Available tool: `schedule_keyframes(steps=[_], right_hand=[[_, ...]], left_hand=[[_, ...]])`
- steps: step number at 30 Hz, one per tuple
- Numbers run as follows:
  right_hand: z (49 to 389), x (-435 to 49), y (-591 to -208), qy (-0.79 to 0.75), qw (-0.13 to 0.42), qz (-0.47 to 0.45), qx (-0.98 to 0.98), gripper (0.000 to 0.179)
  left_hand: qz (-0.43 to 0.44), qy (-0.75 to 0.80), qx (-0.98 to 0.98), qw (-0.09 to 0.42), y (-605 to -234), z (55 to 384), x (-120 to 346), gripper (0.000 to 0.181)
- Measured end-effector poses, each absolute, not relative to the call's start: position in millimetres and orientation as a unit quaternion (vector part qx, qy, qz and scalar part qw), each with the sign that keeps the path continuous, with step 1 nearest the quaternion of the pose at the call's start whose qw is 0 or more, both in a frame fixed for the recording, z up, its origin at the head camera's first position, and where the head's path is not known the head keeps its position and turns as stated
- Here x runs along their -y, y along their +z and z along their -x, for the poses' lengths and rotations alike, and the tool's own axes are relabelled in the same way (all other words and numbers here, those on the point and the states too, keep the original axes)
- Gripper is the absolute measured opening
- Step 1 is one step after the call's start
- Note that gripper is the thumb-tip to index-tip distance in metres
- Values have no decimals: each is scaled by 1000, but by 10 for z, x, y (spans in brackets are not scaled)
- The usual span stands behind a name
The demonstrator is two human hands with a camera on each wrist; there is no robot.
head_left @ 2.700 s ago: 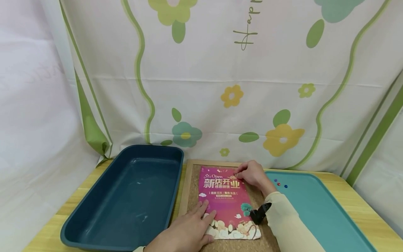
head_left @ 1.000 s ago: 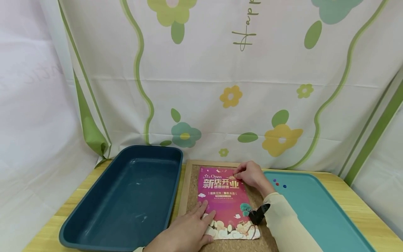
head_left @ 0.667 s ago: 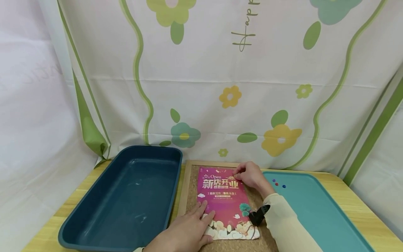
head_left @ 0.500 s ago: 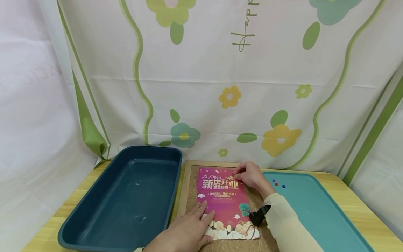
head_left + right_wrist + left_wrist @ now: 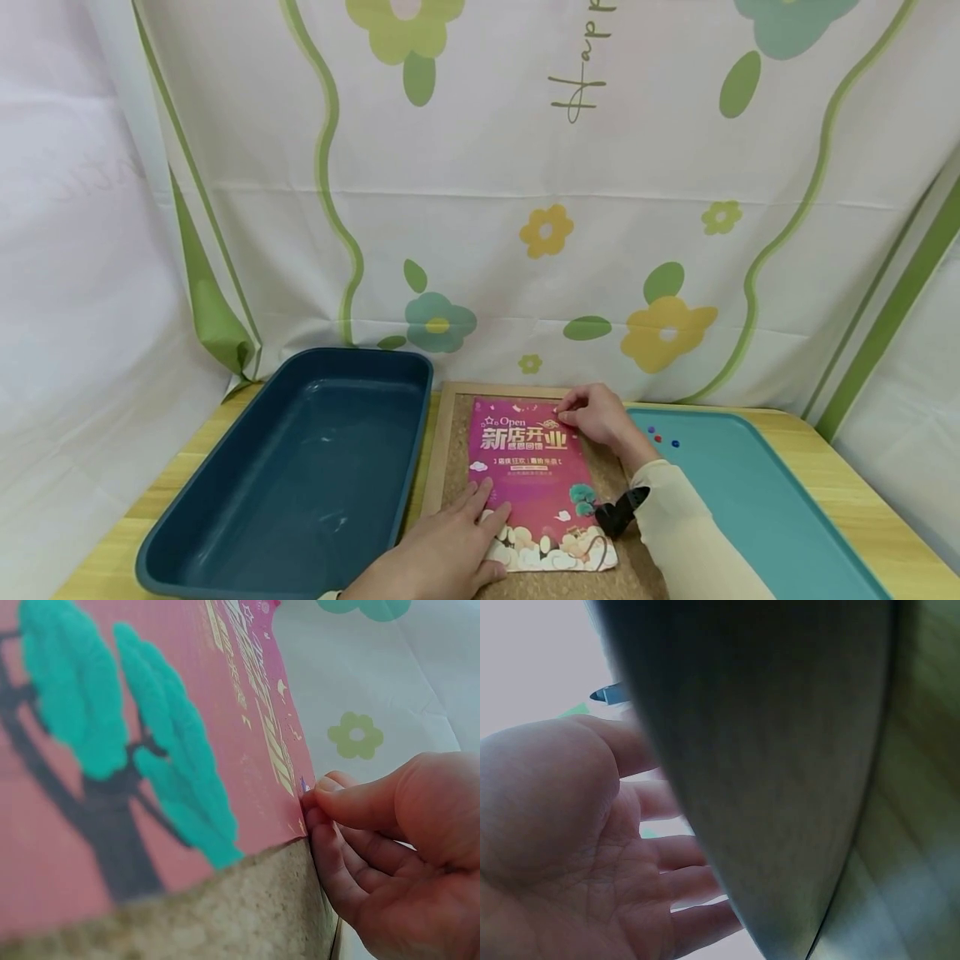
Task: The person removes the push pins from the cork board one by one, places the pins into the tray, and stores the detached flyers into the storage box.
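A magenta poster [image 5: 528, 492] with gold lettering lies on a wood-framed corkboard [image 5: 459, 417]. My left hand [image 5: 442, 542] rests on its lower left part, fingers extended and spread. In the left wrist view, the left palm [image 5: 562, 847] shows beside the dark board edge, which hides the fingertips. At the poster's upper right, my right hand [image 5: 600, 417] has thumb and forefinger pinched together. The right wrist view shows the right hand [image 5: 405, 840] pinching what seems to be a thumbtack [image 5: 303, 783] at the poster's edge; only a purple-blue sliver is visible.
A deep dark-blue tub [image 5: 300, 467] stands left of the board. To the right lies a shallow turquoise tray [image 5: 757, 492] carrying several small colored tacks [image 5: 658, 438] near its far left corner. A floral cloth [image 5: 487, 192] hangs behind the wooden table [image 5: 187, 467].
Both hands keep their places on the poster, the right still pinching at the upper right. A small pale spot now shows by its fingertips. The head view has drifted slightly.
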State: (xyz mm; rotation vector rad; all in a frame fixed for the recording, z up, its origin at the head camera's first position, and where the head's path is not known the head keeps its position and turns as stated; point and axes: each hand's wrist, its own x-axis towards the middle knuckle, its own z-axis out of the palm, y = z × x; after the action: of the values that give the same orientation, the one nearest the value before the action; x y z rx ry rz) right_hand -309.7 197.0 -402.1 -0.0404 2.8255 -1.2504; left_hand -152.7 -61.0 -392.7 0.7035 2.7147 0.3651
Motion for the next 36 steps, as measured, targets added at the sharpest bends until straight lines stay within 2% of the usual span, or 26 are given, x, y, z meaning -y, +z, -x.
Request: schedule_keyframes(steps=[14, 36], right_hand=[[3076, -1983, -3951, -408, 22, 10, -912, 7], [2958, -2137, -3768, -399, -15, 39, -916, 9]], left_hand=[[-245, 127, -948, 157, -3928, 1527, 601, 69], [-250, 131, -947, 155, -3963, 1529, 620, 68]])
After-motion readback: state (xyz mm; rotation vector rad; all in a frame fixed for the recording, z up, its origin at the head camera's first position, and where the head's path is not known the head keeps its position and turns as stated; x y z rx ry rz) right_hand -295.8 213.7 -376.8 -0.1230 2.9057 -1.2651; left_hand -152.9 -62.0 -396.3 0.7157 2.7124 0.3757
